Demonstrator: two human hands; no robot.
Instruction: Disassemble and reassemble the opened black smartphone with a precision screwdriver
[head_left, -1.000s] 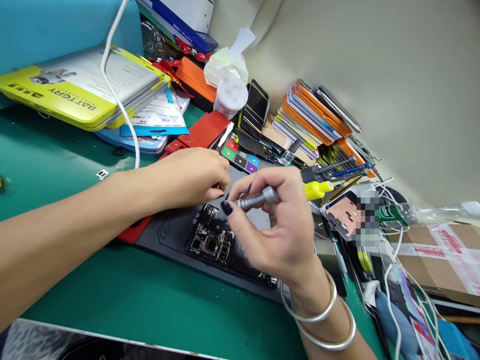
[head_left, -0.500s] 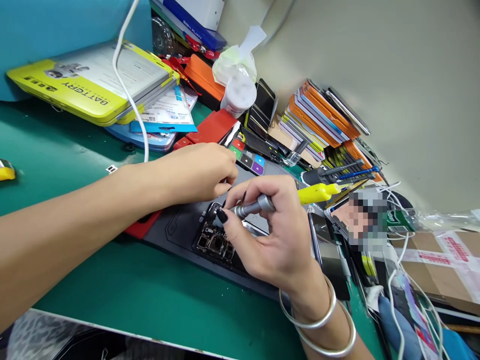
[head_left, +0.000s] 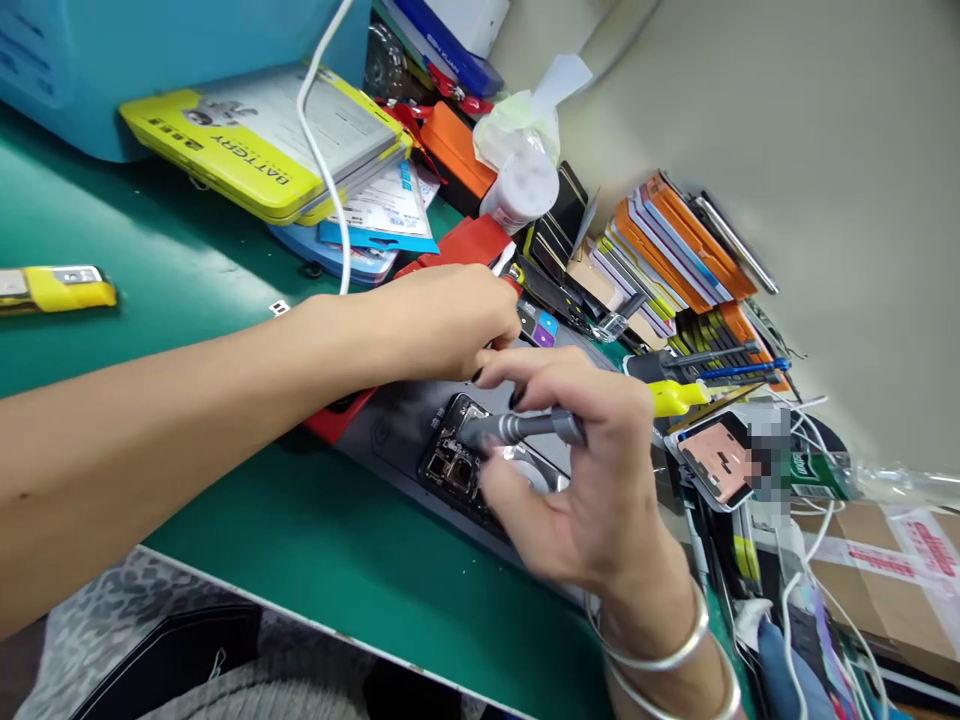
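My right hand (head_left: 600, 460) is closed around a grey screwdriver (head_left: 525, 428), its thumb blurred by motion. The tool slants down to the left, and its tip end is over the upper part of an opened phone (head_left: 455, 465). Bare circuit parts and camera modules show in the phone, with a pale round piece partly behind my fingers. The phone lies on a dark grey work mat (head_left: 390, 425). My left hand (head_left: 487, 305) is curled just behind the phone, close to my right fingertips. Its fingers are mostly hidden, and whatever they hold cannot be made out.
Yellow battery packs (head_left: 247, 150) lie at the back left, crossed by a white cable (head_left: 322, 165). A white tub (head_left: 521, 190), stacked phone cases (head_left: 667, 250) and a tool holder (head_left: 649, 367) stand behind. Right of my hand are another phone (head_left: 716, 458), cables and a cardboard box (head_left: 892, 560).
The view has shifted, so the bench things sit further right in the picture. My right hand still holds the screwdriver over the phone, its thumb moving. My left hand stays curled behind the phone.
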